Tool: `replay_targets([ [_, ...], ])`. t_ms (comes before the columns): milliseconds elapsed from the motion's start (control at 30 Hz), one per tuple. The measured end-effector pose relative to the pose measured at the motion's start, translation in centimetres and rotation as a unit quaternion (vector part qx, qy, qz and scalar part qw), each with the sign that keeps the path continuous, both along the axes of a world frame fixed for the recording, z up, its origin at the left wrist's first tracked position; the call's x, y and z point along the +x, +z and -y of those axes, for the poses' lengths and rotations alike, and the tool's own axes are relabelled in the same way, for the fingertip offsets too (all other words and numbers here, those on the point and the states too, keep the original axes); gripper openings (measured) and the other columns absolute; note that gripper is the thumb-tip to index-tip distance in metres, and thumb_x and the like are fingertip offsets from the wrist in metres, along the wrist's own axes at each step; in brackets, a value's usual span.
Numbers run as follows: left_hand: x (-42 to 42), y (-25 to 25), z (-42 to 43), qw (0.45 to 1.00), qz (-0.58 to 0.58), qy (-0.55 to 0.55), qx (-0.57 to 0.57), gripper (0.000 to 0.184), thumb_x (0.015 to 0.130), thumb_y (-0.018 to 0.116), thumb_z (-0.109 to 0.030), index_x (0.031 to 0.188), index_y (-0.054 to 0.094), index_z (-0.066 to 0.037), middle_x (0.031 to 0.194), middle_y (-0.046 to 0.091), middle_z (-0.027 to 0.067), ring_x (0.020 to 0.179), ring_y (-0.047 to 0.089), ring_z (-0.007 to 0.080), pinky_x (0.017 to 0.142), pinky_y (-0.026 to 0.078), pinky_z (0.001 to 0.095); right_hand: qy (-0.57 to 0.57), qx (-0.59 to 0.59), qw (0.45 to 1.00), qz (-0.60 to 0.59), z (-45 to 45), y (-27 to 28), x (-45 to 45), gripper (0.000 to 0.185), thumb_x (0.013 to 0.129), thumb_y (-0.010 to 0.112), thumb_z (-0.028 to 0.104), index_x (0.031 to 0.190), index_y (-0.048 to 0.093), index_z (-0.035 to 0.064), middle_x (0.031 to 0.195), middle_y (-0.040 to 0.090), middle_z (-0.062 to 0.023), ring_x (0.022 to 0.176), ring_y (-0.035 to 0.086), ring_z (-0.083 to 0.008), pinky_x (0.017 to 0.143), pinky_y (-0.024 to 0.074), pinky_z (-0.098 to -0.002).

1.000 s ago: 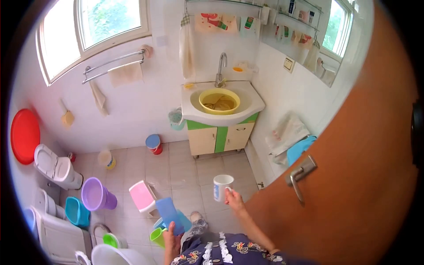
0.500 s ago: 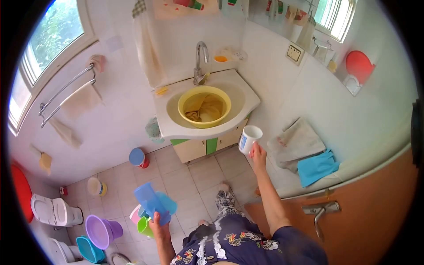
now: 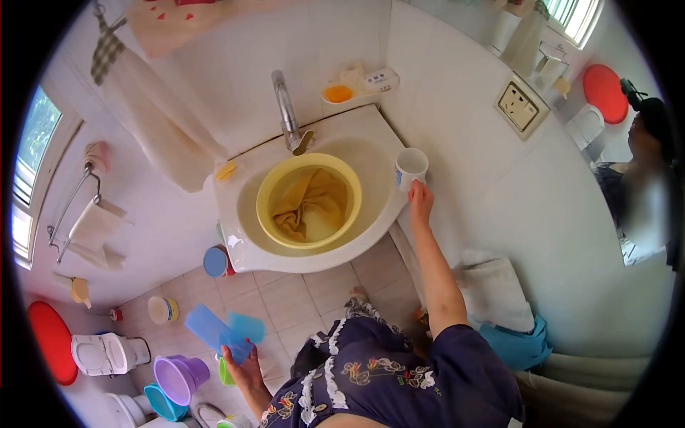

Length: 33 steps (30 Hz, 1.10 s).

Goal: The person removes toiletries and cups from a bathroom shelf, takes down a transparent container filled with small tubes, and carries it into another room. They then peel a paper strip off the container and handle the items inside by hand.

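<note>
Head view: a white mug [image 3: 407, 175] is at the right edge of the sink [image 3: 377, 132], its handle gripped by the right hand [image 3: 421, 202]; contact with the sink is unclear. The left hand [image 3: 244, 367] grips a blue container [image 3: 207, 324]. Neither is released yet. A cloth [image 3: 327, 196] lies in the sink's yellow basin [image 3: 263, 205].

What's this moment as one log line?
left hand: holding blue container | right hand: holding white mug | yellow basin: in sink, cloth inside

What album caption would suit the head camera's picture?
White mug in the right hand, blue container in the left hand, yellow basin in the sink.
</note>
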<state>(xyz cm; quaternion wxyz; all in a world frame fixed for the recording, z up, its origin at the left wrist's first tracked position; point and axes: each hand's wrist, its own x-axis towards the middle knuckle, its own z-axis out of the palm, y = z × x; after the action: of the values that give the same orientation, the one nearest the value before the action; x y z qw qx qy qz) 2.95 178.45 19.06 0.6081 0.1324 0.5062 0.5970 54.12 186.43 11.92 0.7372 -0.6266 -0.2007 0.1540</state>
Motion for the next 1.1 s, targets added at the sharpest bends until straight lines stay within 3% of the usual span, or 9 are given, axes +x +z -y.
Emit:
replay_targets([
  [167, 2.2, 0.6, -3.0, 1.000, 0.008, -0.007, 0.012, 0.056, 0.074, 0.065, -0.039, 0.115, 0.043, -0.010, 0.104, 0.054, 0.0060, 0.088, 0.056, 0.0212, 0.072, 0.047, 0.0323, -0.038, 0.004, 0.997, -0.072, -2.7, -2.1, 2.8, 0.035, 0.082, 0.051, 0.020, 0.052, 0.038, 0.0090, 0.052, 0.039, 0.0011, 0.050, 0.036, -0.0090, 0.049, 0.0296, -0.0236],
  [467, 4.4, 0.4, -7.1, 0.999, 0.002, -0.037, 0.001, 0.054, 0.076, 0.063, -0.036, 0.118, 0.042, -0.010, 0.110, 0.051, 0.0061, 0.092, 0.054, 0.0232, 0.077, 0.045, 0.0361, -0.021, -0.010, 0.999, -0.040, -2.3, -3.5, 4.1, 0.033, 0.083, 0.050, 0.020, 0.054, 0.040, 0.0073, 0.055, 0.041, 0.0002, 0.052, 0.039, -0.0096, 0.052, 0.0321, -0.0245],
  [567, 4.2, -0.1, -9.2, 0.998, 0.021, -0.057, 0.009, 0.053, 0.076, 0.063, -0.035, 0.118, 0.042, -0.010, 0.110, 0.051, 0.0056, 0.093, 0.053, 0.0239, 0.078, 0.044, 0.0375, -0.029, -0.068, 0.995, 0.068, -2.2, -3.8, 3.9, 0.031, 0.084, 0.048, 0.024, 0.060, 0.048, 0.0035, 0.056, 0.045, -0.0018, 0.055, 0.042, -0.0110, 0.052, 0.0339, -0.0267],
  [733, 4.6, 0.1, -12.5, 0.996, 0.023, -0.081, 0.043, 0.058, 0.073, 0.066, -0.037, 0.116, 0.042, -0.007, 0.104, 0.052, 0.0061, 0.090, 0.053, 0.0234, 0.075, 0.044, 0.0379, -0.081, -0.161, 0.978, 0.109, -1.4, -4.5, 3.3, 0.028, 0.084, 0.052, 0.028, 0.077, 0.056, 0.0008, 0.065, 0.053, -0.0071, 0.064, 0.050, -0.0192, 0.065, 0.0419, -0.0307],
  [833, 4.4, -0.5, -13.6, 0.994, 0.019, -0.088, 0.067, 0.048, 0.076, 0.061, -0.038, 0.113, 0.045, -0.012, 0.100, 0.055, 0.0042, 0.086, 0.054, 0.0208, 0.072, 0.044, 0.0342, -0.163, -0.129, 0.951, 0.228, 0.0, -3.9, 2.6, 0.026, 0.085, 0.053, 0.020, 0.100, 0.047, 0.0005, 0.093, 0.049, -0.0112, 0.085, 0.048, -0.0207, 0.075, 0.0412, -0.0302],
  [900, 3.8, -1.7, -14.3, 0.993, 0.011, -0.083, 0.081, 0.053, 0.074, 0.062, -0.039, 0.114, 0.044, -0.011, 0.100, 0.055, 0.0043, 0.085, 0.054, 0.0202, 0.071, 0.043, 0.0340, -0.213, -0.003, 0.956, 0.202, -0.4, 0.2, 1.9, 0.021, 0.086, 0.052, 0.015, 0.101, 0.049, 0.0006, 0.097, 0.050, -0.0090, 0.091, 0.049, -0.0173, 0.082, 0.0404, -0.0287],
  [1000, 4.4, 0.4, -14.7, 0.992, -0.019, -0.110, 0.061, 0.056, 0.074, 0.060, -0.041, 0.117, 0.042, -0.011, 0.104, 0.053, 0.0052, 0.091, 0.053, 0.0213, 0.076, 0.043, 0.0375, -0.173, 0.143, 0.953, 0.204, -2.3, 16.2, -0.8, 0.021, 0.083, 0.055, 0.009, 0.101, 0.048, 0.0019, 0.094, 0.049, -0.0058, 0.088, 0.047, -0.0143, 0.078, 0.0405, -0.0254],
  [1067, 5.2, 2.1, -14.8, 0.999, -0.002, -0.052, 0.010, 0.043, 0.080, 0.059, -0.023, 0.118, 0.043, -0.011, 0.101, 0.055, 0.0059, 0.085, 0.056, 0.0209, 0.071, 0.046, 0.0349, -0.158, 0.229, 0.909, 0.312, -1.5, 27.7, -3.5, 0.028, 0.078, 0.061, 0.014, 0.099, 0.048, 0.0015, 0.091, 0.048, -0.0053, 0.087, 0.046, -0.0162, 0.083, 0.0379, -0.0309],
  [1100, 4.8, 1.5, -15.3, 0.998, -0.001, -0.064, 0.014, 0.042, 0.080, 0.060, -0.026, 0.117, 0.044, -0.013, 0.099, 0.055, 0.0052, 0.085, 0.055, 0.0206, 0.072, 0.045, 0.0353, -0.186, 0.255, 0.854, 0.414, -0.6, 31.5, -3.9, 0.032, 0.078, 0.061, 0.022, 0.099, 0.048, 0.0007, 0.090, 0.047, -0.0059, 0.086, 0.046, -0.0186, 0.086, 0.0365, -0.0353],
])
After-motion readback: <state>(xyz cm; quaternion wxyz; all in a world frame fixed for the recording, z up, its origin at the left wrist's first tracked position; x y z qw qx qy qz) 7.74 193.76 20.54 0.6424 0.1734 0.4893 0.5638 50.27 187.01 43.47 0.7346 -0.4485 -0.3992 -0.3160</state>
